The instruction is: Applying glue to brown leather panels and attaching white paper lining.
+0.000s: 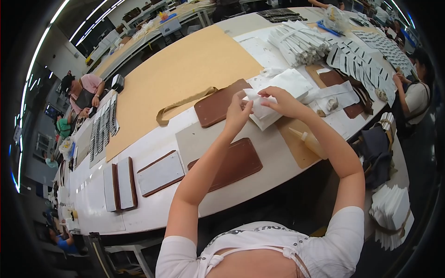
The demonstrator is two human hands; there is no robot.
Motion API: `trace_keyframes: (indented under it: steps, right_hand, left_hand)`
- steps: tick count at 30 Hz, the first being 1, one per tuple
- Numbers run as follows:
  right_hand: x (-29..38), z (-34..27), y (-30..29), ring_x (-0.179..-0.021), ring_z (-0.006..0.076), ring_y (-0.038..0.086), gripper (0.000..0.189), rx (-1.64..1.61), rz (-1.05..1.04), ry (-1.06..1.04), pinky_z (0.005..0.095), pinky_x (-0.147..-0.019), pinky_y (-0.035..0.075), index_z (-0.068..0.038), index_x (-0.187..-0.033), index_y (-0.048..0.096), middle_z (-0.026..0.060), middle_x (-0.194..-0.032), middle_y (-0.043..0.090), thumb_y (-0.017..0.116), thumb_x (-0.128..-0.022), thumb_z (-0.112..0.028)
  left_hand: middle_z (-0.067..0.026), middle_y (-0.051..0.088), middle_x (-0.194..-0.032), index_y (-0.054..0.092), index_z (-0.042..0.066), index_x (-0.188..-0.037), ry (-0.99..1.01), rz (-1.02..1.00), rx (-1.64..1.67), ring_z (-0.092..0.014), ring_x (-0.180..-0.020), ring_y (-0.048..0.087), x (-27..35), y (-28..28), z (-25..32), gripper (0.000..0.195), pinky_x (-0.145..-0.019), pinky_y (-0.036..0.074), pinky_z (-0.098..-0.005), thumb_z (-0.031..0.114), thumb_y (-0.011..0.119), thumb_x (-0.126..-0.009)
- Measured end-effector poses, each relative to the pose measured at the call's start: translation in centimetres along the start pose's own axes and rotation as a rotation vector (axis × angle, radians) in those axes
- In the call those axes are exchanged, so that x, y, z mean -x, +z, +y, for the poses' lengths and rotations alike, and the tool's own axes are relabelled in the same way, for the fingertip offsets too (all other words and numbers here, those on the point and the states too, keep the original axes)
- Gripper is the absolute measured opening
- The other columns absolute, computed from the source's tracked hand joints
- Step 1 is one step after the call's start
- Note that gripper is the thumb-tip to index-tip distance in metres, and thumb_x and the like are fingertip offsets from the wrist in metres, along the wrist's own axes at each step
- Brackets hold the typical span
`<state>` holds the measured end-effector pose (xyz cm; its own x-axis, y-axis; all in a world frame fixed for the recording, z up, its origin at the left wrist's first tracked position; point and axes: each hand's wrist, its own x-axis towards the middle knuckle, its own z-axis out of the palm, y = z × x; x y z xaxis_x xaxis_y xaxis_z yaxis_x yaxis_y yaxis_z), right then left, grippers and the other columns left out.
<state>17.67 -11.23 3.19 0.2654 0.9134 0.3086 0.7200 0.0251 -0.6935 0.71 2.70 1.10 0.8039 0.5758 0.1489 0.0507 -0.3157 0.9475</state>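
Note:
My left hand [239, 110] and my right hand [283, 101] both hold a small white sheet [256, 99] between them, above a stack of white sheets [295, 83]. Left of that stack, a brown leather-like panel [219, 104] lies beside a tan strap [184, 104]. Nearer my body is another brown panel [240, 163], partly covered by my left forearm. A squeeze bottle [311, 142] with a pointed nozzle lies by my right forearm. Further left, white-faced pieces with brown edges [160, 173] rest on the table.
A large tan sheet [180, 66] spreads across the white table [156, 222]. Bundled white strips [299, 41] and brown pieces [335, 78] lie at the right. Co-workers [85, 92] sit or stand around the table. Dark cloth [373, 156] and banded white sheets [391, 215] are on the right side.

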Motion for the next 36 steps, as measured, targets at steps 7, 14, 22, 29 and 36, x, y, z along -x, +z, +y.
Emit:
trace_keyframes:
  steps: [7, 14, 22, 29, 36]
  right_hand:
    - [1.7, -1.6, 1.3, -0.119, 0.0365, 0.057, 0.054, 0.354, -0.097, -0.195, 0.0435, -0.104, 0.046, 0.001, -0.129, 0.06, 0.0194, -0.125, 0.063, 0.079, -0.085, -0.025]
    - [1.9, -2.9, 1.7, -0.122, 0.0373, 0.056, 0.058, 0.395, -0.015, -0.131, 0.0444, -0.102, 0.047, 0.0, -0.136, 0.055, 0.0208, -0.13, 0.061, 0.076, -0.087, -0.024]
    - [0.0, -1.0, -2.8, -0.062, 0.035, 0.063, 0.027, 0.059, 0.488, 0.086, 0.0432, -0.063, 0.049, 0.0, -0.116, 0.068, 0.0234, -0.071, 0.063, 0.061, -0.098, -0.02]
    - [-0.6, 2.8, -11.5, -0.053, 0.0159, 0.047, 0.037, 0.042, 0.971, -0.052, 0.0342, -0.054, 0.041, 0.008, -0.114, 0.066, 0.0113, -0.06, 0.056, 0.063, -0.101, -0.027]
    - [2.4, -0.3, -17.2, -0.051, 0.0094, 0.041, 0.031, 0.168, 1.225, -0.078, 0.0286, -0.05, 0.036, 0.003, -0.119, 0.068, 0.0041, -0.059, 0.053, 0.061, -0.103, -0.023]
  left_hand:
    - [-0.0133, 0.068, -0.107, 0.039, -0.003, -0.135, -0.213, -0.085, 0.112, -0.016, -0.088, 0.07, 1.4, -0.5, -0.7, 0.048, -0.063, 0.05, -0.0261, 0.023, 0.059, -0.1]
    - [-0.0157, 0.067, -0.105, 0.037, -0.004, -0.135, -0.181, -0.036, 0.149, -0.019, -0.089, 0.07, 0.9, -0.4, 0.6, 0.047, -0.066, 0.052, -0.0267, 0.018, 0.059, -0.099]
    - [-0.0143, 0.066, -0.12, 0.046, 0.0, -0.136, 0.224, 0.04, -0.066, -0.027, -0.107, 0.067, 0.0, 0.0, 1.7, 0.044, -0.087, 0.052, -0.0362, 0.011, 0.063, -0.097]
    - [-0.0147, 0.044, -0.155, 0.05, 0.006, -0.142, 0.642, -0.179, -0.951, -0.034, -0.149, 0.033, 2.3, 3.0, -0.1, 0.063, -0.12, 0.029, -0.0501, 0.033, 0.073, -0.09]
    - [-0.0098, 0.054, -0.147, 0.056, 0.011, -0.138, 0.663, -0.125, -0.939, -0.028, -0.137, 0.05, 1.8, 2.8, -1.1, 0.052, -0.11, 0.044, -0.0427, 0.024, 0.072, -0.091]
